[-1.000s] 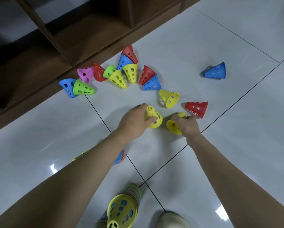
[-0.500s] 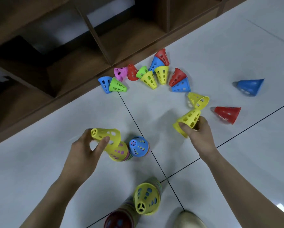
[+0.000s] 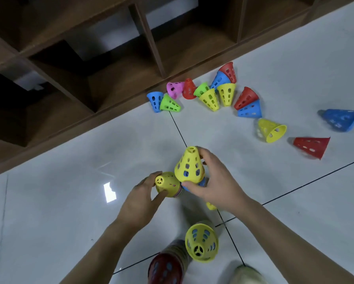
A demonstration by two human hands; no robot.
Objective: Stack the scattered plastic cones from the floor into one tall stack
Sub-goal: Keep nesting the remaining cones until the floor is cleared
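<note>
My right hand point(image 3: 215, 181) grips a yellow perforated cone point(image 3: 189, 166), tip up, set over a blue-topped stack whose blue edge point(image 3: 201, 183) shows beneath it. My left hand point(image 3: 140, 199) holds the yellow top cone point(image 3: 167, 184) of a second stack right beside it. Two taller stacks stand near my feet, one topped yellow point(image 3: 201, 242), one topped red point(image 3: 165, 269). Several loose cones lie scattered: a cluster by the shelf including a green one point(image 3: 169, 103), a yellow one point(image 3: 271, 130), a red one point(image 3: 312, 146) and a blue one point(image 3: 342, 119).
A dark wooden shelf unit point(image 3: 110, 64) with open compartments runs along the far side of the white tiled floor point(image 3: 49, 201). A shoe toe point(image 3: 246, 275) shows at the bottom edge next to the tall stacks.
My right hand carried its yellow cone left and set it tip up over the blue-topped stack. My left hand lowered its yellow cone onto the neighbouring stack.
</note>
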